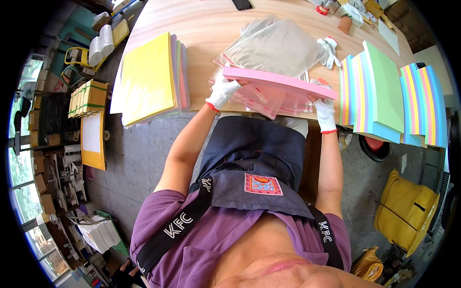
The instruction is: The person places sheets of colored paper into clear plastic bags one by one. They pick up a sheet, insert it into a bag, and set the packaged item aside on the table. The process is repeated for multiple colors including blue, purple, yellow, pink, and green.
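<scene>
A thick stack of pink paper (281, 78) is held on edge between my hands above the table's near edge. My left hand (224, 91), in a white glove with a red cuff, is closed on the stack's left end. At its right end my right hand (324, 109), gloved the same way, grips with the thumb and fingers. Beneath and beyond the pink stack lie clear plastic bags (273, 43), overlapping in a loose pile. Part of the bags is hidden behind the paper. A spare white glove (329, 52) rests by the pile's right side.
On the left stand bagged paper packs with a yellow one (150, 74) on top. Tall piles of coloured paper (377, 91) fill the table's right side. A dark phone (242, 4) lies at the far edge. Below right is a yellow sack (406, 211).
</scene>
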Available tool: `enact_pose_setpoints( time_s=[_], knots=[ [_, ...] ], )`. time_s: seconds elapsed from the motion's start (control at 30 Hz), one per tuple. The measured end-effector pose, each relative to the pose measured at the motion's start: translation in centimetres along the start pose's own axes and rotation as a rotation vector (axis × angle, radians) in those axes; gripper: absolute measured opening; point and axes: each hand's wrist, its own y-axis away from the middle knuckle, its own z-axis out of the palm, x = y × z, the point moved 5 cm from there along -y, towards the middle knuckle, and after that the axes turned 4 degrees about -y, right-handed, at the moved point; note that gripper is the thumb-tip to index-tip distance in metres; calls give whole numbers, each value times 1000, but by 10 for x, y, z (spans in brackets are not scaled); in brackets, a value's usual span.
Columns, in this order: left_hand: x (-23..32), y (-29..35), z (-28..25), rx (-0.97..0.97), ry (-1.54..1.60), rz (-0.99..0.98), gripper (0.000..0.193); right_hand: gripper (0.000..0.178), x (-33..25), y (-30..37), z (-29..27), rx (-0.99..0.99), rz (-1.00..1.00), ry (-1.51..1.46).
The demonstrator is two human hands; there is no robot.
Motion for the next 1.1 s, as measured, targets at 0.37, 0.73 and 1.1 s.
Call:
enact_pose_setpoints(
  time_s=[0.37, 0.73, 1.1],
  knots=[
    [56, -20, 40, -243, -696, -133, 38, 48, -74, 85, 3, -174, 254, 370],
    [-22, -13, 64, -400, -1937, 375, 38, 60, 3, 274, -22, 300, 509, -569],
    [-24, -49, 63, -570, -1889, 252, 38, 60, -30, 260, -17, 352, 492, -533]
  ],
)
